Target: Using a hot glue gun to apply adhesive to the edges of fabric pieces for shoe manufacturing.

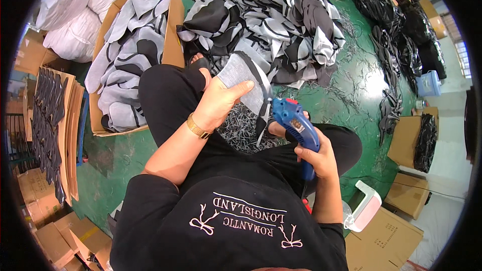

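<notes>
My left hand [221, 101] is closed on a grey fabric piece [236, 72] with a black border, its thumb lying on top. In my right hand [322, 154] is a blue handheld electric cutter [303, 129], gripped round its body. The cutter's head meets the black edge of the piece, on the side away from my left hand. A narrow strip hangs from the lower end of that edge. The cutter's blade is too small to make out.
A large heap of grey and black fabric pieces [281, 25] lies ahead on the green floor. At the left, an open carton [175, 25] holds more pieces. Thin offcuts [241, 128] cover the floor between my feet. Black bags [371, 0] stand far right; a white-framed object [364, 208] is near right.
</notes>
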Demonstrator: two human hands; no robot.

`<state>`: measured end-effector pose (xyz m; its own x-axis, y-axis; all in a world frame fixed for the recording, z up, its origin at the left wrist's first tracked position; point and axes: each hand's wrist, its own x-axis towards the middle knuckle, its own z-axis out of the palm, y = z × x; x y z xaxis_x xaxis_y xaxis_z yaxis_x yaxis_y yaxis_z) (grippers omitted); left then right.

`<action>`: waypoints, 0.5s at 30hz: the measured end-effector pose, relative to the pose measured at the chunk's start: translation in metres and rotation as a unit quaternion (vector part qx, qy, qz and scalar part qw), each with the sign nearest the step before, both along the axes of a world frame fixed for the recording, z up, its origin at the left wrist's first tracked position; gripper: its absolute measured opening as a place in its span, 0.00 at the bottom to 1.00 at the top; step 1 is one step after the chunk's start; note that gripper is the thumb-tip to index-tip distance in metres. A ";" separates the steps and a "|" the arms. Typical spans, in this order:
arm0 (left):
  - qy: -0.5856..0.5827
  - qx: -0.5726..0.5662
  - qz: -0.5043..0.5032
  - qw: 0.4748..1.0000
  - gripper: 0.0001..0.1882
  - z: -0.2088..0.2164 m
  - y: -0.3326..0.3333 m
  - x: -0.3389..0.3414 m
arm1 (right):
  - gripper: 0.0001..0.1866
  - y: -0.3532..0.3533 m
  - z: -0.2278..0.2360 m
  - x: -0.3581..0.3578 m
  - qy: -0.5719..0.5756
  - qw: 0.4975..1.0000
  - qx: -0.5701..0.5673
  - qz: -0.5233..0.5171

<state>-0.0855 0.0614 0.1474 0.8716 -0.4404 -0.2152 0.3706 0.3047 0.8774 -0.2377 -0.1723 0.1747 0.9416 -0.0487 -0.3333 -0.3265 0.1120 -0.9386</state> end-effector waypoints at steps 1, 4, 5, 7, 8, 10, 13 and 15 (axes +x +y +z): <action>0.000 0.000 -0.001 1.000 0.13 0.003 -0.001 -0.001 | 0.21 0.000 0.000 -0.002 0.019 1.000 -0.009 0.010; -0.017 -0.050 -0.006 0.999 0.12 0.014 -0.002 -0.003 | 0.21 0.000 0.000 -0.003 0.047 0.999 -0.016 0.020; -0.033 -0.034 -0.015 0.999 0.12 0.016 -0.001 -0.003 | 0.20 0.000 0.000 -0.002 0.056 0.998 -0.014 0.022; -0.049 -0.018 -0.025 0.998 0.13 0.020 0.000 -0.003 | 0.20 0.001 0.001 -0.002 0.055 0.998 -0.014 0.020; -0.061 0.001 -0.036 0.998 0.13 0.022 0.001 -0.004 | 0.20 0.002 0.001 -0.002 0.054 0.998 -0.015 0.018; -0.073 0.020 -0.047 0.996 0.13 0.026 0.002 -0.004 | 0.20 0.000 0.002 -0.002 0.054 0.998 -0.014 0.020; -0.083 0.035 -0.077 0.993 0.15 0.028 0.006 -0.004 | 0.20 0.001 0.005 -0.003 0.049 0.998 -0.023 0.020; -0.112 0.067 -0.106 0.986 0.15 0.028 0.007 -0.002 | 0.20 0.001 0.008 -0.003 0.043 0.998 -0.033 0.017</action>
<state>-0.0879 0.0685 0.1755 0.7956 -0.5982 -0.0957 0.2054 0.1178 0.9716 -0.2409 -0.1709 0.1828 0.9112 -0.0409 -0.4098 -0.4084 0.0386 -0.9120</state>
